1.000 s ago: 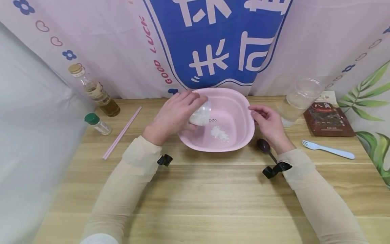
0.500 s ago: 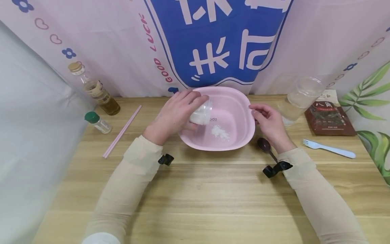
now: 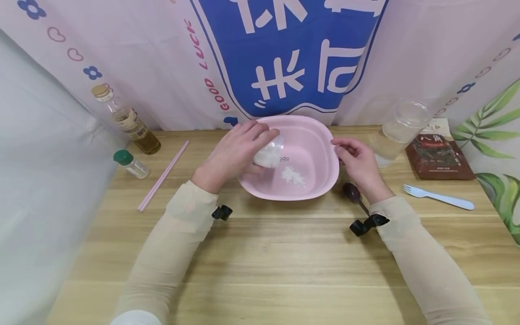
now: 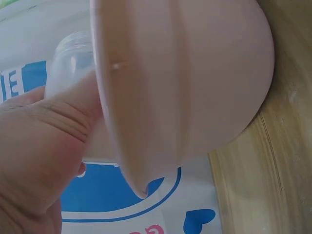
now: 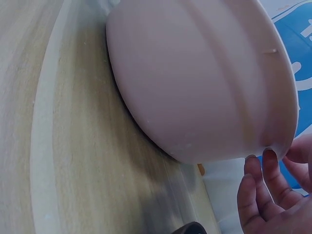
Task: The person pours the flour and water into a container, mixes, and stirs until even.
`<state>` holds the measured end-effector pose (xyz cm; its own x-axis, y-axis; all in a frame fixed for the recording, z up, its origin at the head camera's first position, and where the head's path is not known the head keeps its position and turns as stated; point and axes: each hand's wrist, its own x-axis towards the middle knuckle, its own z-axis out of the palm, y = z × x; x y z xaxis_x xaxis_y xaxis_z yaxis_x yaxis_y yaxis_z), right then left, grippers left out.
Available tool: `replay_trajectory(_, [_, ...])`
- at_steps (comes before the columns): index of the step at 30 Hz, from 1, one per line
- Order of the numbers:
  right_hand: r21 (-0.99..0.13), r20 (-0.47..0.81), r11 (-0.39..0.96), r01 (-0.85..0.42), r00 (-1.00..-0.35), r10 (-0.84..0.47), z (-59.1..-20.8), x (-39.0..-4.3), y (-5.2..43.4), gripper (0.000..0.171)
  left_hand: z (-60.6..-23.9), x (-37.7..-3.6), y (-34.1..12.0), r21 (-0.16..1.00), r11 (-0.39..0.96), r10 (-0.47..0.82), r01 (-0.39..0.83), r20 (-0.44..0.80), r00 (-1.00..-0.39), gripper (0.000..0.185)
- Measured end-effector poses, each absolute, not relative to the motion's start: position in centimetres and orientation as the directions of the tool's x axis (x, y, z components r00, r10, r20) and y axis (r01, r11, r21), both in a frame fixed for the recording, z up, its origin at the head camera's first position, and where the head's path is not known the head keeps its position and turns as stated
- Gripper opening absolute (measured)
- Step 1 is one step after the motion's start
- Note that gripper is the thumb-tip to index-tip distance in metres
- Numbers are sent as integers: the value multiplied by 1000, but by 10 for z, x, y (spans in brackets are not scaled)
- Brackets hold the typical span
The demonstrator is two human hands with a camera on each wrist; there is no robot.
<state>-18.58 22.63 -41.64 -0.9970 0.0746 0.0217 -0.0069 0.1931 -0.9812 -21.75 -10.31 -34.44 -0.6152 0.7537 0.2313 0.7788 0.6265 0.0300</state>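
A pink plastic basin stands on the wooden table near the back curtain. Tilted over its left side is a clear jar of white powder, gripped by my left hand. On the basin's floor lies a small heap of white powder. My right hand pinches the basin's right rim; the right wrist view has those fingertips just under the lip. In the left wrist view, the basin wall hides part of the jar.
Left: a corked bottle of amber liquid, a green-capped shaker, pink chopsticks. Right: a dark spoon beside the right hand, a blue fork, a clear container, a brown packet.
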Motion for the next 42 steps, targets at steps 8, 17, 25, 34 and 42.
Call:
replay_trajectory(8, [-975,12,221,6,-997,78,-416,-186,224,35,-347,-217,-107,43,636,741,770,245,-625,89])
replay_trajectory(17, [-981,19,195,-4,-997,71,-415,-186,226,35,-347,-217,-104,46,618,756,785,242,-609,88])
replay_trajectory(25, [-982,28,188,-15,-998,65,-414,-186,226,35,-349,-217,-101,58,623,755,780,215,-619,89])
replay_trajectory(34, [-982,38,187,-25,-997,65,-415,-185,226,34,-348,-217,-102,73,634,746,770,203,-634,93])
replay_trajectory(42, [-982,37,187,-24,-997,66,-415,-185,226,34,-345,-220,-103,135,667,709,733,187,-680,94])
